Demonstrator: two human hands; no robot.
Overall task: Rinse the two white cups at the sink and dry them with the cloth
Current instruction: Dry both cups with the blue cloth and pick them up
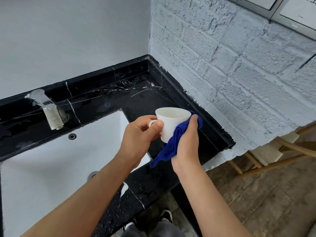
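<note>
Both forearms come in from 6 o'clock. Left hand (142, 134) pinches the handle of a white cup (172, 124), held upright above the black surface (145, 190), at 3 o'clock of the sink (51, 161). Right hand (188, 142) is closed on the blue cloth (171, 147), pressed to the cup's outer wall. Drying step; next, probably turn the cup, wipe inside. Second cup not in view. Wall panels at 1 o'clock: print too small to read.
</note>
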